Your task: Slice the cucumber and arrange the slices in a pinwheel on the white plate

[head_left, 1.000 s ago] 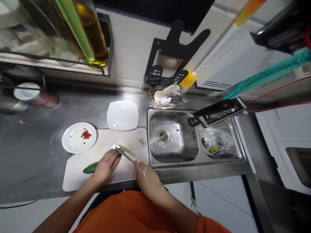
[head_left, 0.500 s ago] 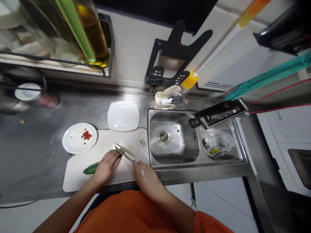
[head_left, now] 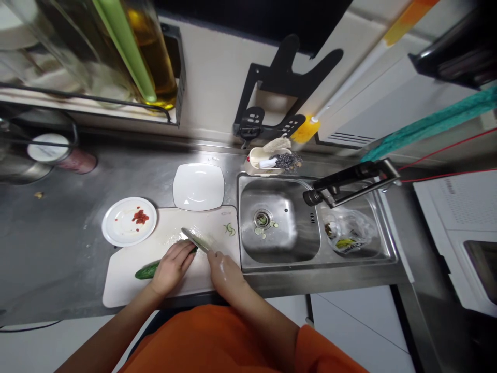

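Note:
A green cucumber lies on the white cutting board. My left hand is closed over it, near its right end, and the middle of the cucumber is hidden under the palm. In my right hand is a knife, its blade slanting up and left beside the fingertips of my left hand, at the cucumber's right end. Thin green peel strips rest at the board's upper right. Wet marks shine near the blade.
Behind the board stand a round plate with red bits and a square white plate. Right of it is a sink with slices near the drain, a faucet and a plastic bag.
My right hand and the knife have shifted slightly left, closer to my left hand. My left hand still holds the cucumber in about the same place. The whole view has moved slightly.

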Demonstrator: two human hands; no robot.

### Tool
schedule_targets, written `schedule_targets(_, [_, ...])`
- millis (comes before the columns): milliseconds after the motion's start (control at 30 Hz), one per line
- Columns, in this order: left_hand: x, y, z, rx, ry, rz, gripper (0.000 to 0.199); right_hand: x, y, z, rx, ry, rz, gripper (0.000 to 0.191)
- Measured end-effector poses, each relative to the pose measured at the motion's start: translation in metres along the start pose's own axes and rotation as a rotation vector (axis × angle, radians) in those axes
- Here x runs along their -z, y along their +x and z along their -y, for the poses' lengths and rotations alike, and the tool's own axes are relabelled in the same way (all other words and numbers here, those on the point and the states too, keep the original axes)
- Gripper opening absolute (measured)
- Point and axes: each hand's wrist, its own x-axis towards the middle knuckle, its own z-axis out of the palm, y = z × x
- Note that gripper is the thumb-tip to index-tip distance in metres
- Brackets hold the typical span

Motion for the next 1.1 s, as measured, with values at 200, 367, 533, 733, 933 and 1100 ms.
schedule_targets(200, [0.0,-0.001,0.0,0.004,-0.006,0.001,0.029,-0.013,0.005,-0.004,-0.039,0.04,-0.014,0.034])
schedule_targets(367, [0.0,-0.001,-0.001,0.004,0.005,-0.014,0.028,-0.006,-0.009,-0.009,-0.08,0.064,-0.013,0.033])
schedule_targets(533, [0.0,0.0,-0.001,-0.001,0.02,-0.026,0.026,0.007,-0.033,-0.006,-0.103,0.012,-0.019,0.029])
schedule_targets(733, [-0.002,-0.002,0.001,0.011,0.03,-0.023,0.024,0.013,-0.047,-0.002,-0.125,-0.002,0.005,0.027])
schedule_targets(933, [-0.002,-0.002,0.001,0.005,0.019,-0.026,0.025,0.017,-0.048,-0.001,-0.121,-0.009,0.008,0.027])
schedule_targets(1100, [0.0,-0.001,-0.001,0.003,0.022,-0.025,0.024,0.021,-0.047,0.0,-0.119,-0.011,0.024,0.027])
